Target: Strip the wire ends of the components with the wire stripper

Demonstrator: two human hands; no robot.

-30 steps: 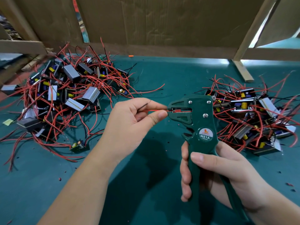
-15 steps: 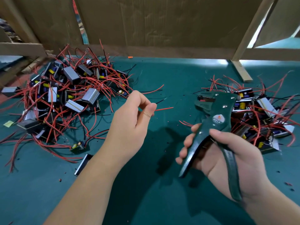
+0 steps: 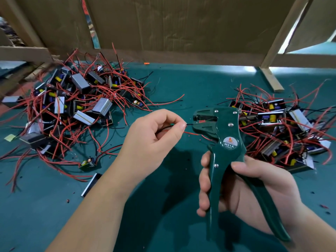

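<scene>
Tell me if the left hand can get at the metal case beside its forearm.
Likely not yet: the left hand pinches a black wire at the wire stripper, though nothing covers the metal case.

Dark green wire stripper [image 3: 225,135] stands upright in the right hand [image 3: 254,184] — head pointing left, handles spread. A thin black wire [image 3: 189,124], pinched by the left hand [image 3: 154,139], reaches level to its jaw mouth; a red wire [image 3: 190,133] juts just below. Red-leaded components [image 3: 81,106] lie in two heaps — one either side.

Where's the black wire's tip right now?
In the head view, centre: the black wire runs from the left hand's pinch to the wire stripper's mouth.
</scene>
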